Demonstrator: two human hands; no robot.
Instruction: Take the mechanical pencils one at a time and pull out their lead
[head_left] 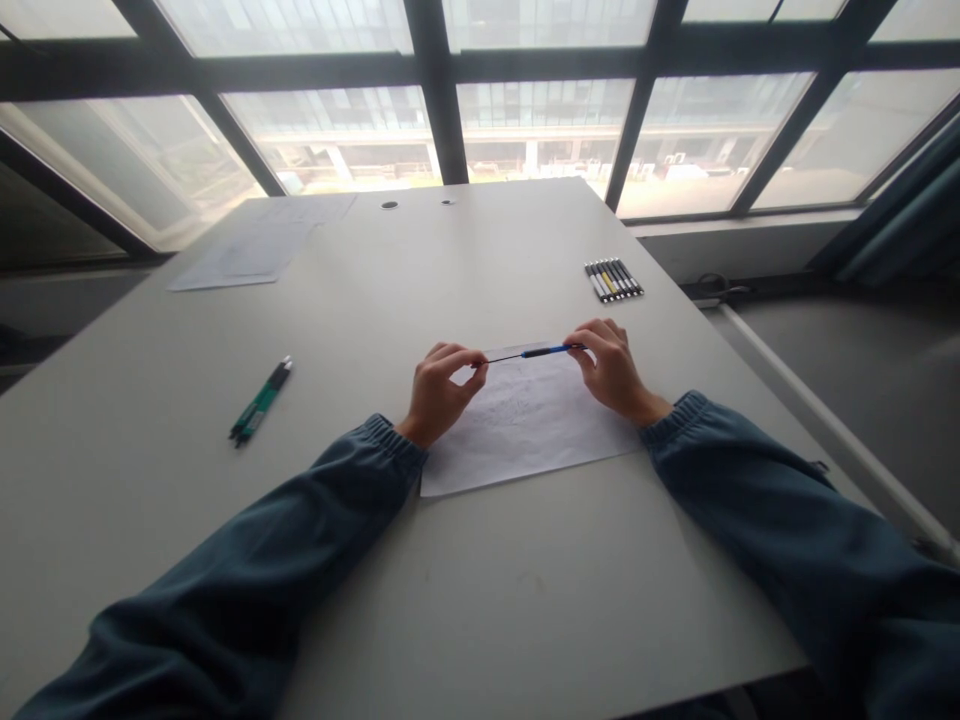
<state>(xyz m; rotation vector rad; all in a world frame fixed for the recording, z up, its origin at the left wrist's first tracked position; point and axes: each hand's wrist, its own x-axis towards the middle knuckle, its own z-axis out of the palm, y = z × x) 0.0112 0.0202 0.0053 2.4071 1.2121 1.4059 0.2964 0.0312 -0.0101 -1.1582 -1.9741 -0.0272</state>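
A thin pen [536, 352] with a blue grip and a dark narrow tip is held level above a white sheet of paper [525, 430] on the grey table [480, 600]. My left hand [441, 390] pinches the thin tip end between thumb and fingers. My right hand [611, 365] pinches the other end. Both hands hover over the far edge of the sheet, which bears faint pencil marks. Dark blue sleeves cover both my forearms.
A row of several pens [613, 279] lies at the right of the table. Two green-and-black pens [260, 402] lie at the left. More paper sheets [255, 250] rest at the far left corner. Large windows stand beyond the table's far edge.
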